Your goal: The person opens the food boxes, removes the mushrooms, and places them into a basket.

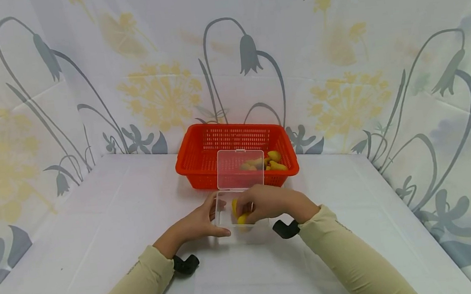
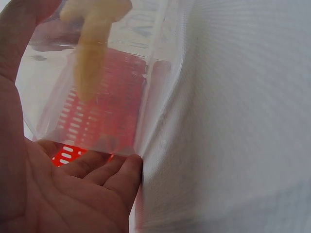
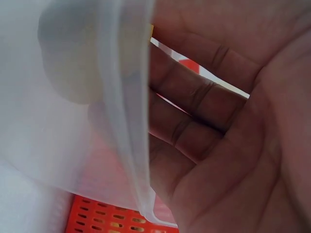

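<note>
A clear plastic box [image 1: 228,219] stands on the white cloth with its hinged lid [image 1: 232,172] raised against the basket. My left hand [image 1: 198,222] holds the box at its left end, thumb at the near side and fingers round the far side. My right hand [image 1: 264,201] reaches over the rim into the box, fingers curled on a yellow fruit [image 1: 242,219]. Another bit of yellow [image 1: 234,207] shows beside those fingers. Through the wall, the left wrist view has a blurred yellow, elongated shape [image 2: 91,63]. The right wrist view shows a rounded fruit [image 3: 70,58] behind the cloudy wall.
Just behind the box sits a red perforated basket [image 1: 202,181], with several yellow pear-like fruits [image 1: 277,165] at its right end. A flower-printed cloth [image 1: 162,92] hangs behind and at both sides. Black curved pieces [image 1: 186,264] are worn at the wrists.
</note>
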A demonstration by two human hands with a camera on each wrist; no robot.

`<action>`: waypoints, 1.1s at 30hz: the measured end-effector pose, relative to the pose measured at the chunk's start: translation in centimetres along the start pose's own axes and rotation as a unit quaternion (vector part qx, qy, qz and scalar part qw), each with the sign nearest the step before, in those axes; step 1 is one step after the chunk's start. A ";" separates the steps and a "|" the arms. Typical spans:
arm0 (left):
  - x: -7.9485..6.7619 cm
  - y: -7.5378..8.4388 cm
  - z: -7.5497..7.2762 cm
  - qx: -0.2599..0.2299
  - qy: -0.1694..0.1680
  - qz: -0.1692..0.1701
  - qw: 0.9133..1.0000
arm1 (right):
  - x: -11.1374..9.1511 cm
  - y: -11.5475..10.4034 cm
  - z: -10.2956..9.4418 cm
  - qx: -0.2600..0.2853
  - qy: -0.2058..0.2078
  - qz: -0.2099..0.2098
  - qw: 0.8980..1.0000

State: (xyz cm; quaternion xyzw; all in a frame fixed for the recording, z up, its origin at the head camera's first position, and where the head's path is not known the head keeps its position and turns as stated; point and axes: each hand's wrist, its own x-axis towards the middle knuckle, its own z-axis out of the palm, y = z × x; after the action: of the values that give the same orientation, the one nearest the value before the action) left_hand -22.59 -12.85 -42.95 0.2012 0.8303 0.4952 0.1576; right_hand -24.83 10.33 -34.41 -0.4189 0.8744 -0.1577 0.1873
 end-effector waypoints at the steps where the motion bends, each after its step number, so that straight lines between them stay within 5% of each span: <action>1: 0.0 0.0 0.0 -0.001 0.000 0.000 1.000 | 0.0 0.0 -0.1 0.004 -0.001 0.001 1.000; 24: 0.0 0.0 0.0 0.000 -0.005 -0.005 1.000 | -1.6 0.3 -1.5 0.111 0.046 -0.024 0.992; 33: 0.0 0.1 0.0 0.005 -0.005 -0.007 1.000 | -2.3 0.2 -2.3 0.102 0.098 -0.040 0.989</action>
State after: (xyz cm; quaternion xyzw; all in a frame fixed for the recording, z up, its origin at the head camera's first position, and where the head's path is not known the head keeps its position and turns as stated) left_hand -22.57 -12.85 -42.88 0.1987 0.8332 0.4894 0.1638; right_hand -24.64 12.52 -32.04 -0.4146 0.8505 -0.2937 0.1358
